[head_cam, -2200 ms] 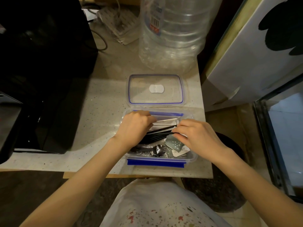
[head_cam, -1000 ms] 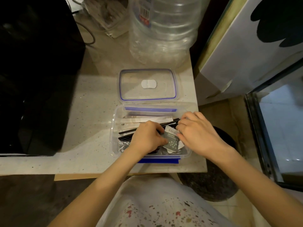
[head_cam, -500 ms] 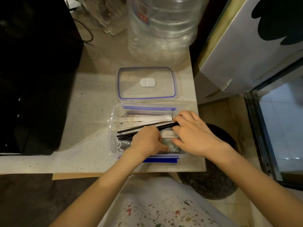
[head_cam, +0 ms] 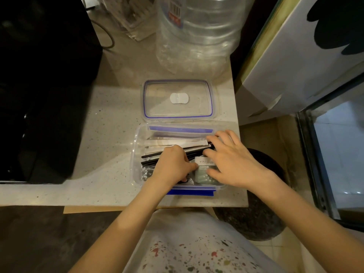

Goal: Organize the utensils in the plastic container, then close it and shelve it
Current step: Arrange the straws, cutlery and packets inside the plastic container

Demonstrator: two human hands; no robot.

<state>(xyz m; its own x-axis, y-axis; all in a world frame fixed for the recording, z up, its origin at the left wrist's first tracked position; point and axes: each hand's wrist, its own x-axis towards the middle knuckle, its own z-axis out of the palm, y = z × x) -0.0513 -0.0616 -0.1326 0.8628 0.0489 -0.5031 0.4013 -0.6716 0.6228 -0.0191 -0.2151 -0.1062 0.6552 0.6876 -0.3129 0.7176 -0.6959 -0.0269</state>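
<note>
A clear plastic container with blue clips stands open near the counter's front edge. Inside lie white paper-wrapped utensils, black chopsticks and a grey packet. My left hand is curled over the black utensils in the middle of the box; what its fingers hold is hidden. My right hand lies spread and flat, fingertips on the right ends of the chopsticks, thumb on the grey packet. The clear lid with its blue seal lies flat just behind the box.
A large clear water jug stands behind the lid. A black appliance fills the counter's left. A white panel and a glass-fronted cabinet are on the right, a dark bin below the counter's edge.
My left hand slid from the box's left end to its middle. My right hand opened and laid the grey packet flat in the front right corner. The chopsticks now lie more level.
</note>
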